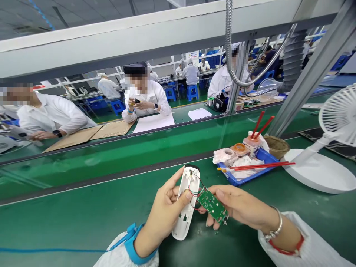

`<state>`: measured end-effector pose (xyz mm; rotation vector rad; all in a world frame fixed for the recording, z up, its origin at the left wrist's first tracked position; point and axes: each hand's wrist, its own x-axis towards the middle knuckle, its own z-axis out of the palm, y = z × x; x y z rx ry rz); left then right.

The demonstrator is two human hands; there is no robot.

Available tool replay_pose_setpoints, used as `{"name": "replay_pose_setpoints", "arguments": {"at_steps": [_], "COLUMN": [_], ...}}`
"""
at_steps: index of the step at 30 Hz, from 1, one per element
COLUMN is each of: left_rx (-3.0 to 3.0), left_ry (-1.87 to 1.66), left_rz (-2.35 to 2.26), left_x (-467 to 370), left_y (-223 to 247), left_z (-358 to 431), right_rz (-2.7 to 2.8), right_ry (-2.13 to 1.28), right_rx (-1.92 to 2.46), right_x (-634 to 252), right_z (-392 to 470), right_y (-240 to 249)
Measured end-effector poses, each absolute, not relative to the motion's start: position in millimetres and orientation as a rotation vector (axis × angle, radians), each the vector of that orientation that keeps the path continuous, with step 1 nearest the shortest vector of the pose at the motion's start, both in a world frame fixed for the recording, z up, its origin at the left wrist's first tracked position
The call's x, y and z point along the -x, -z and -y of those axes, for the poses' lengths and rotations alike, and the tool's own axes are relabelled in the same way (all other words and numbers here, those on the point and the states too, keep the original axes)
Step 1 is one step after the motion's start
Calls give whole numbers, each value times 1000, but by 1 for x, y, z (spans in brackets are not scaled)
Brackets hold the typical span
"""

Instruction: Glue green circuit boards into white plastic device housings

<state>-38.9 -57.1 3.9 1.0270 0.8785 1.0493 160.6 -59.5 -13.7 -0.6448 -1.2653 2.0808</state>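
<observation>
— What's in your hands?

— My left hand (164,211) is wrapped around a long white plastic shell (185,202), smooth and rounded, its open side facing me. My right hand (236,207) pinches a small green circuit board (213,204) by its edge — flat, rectangular, dotted with solder points. Thin red and black wires (194,191) run from board to shell, just above the green conveyor mat (69,222).

— And around them?

— Just beyond sits a blue plastic tray (265,155) with crumpled white cloths, tape rolls and red-handled brushes (258,166). Right of it, a white fan's round base (319,172). Across the belt, co-workers in white coats.
</observation>
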Motion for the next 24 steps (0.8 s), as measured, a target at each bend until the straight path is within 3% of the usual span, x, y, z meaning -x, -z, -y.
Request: {"name": "replay_pose_setpoints", "arguments": {"at_steps": [12, 17, 24], "left_rx": [-1083, -1553, -2542], "left_ry": [-1064, -1079, -878], "left_rz": [-946, -1091, -1272], "left_x": [45, 51, 55], "left_y": [0, 13, 26], "left_z": [54, 51, 39], "right_rz": [992, 1100, 1591], "right_ry": [-2227, -2234, -1646], "right_rx": [620, 562, 959], "right_x": [-151, -154, -143], "right_z": [55, 44, 51], "right_y": [19, 25, 10]}}
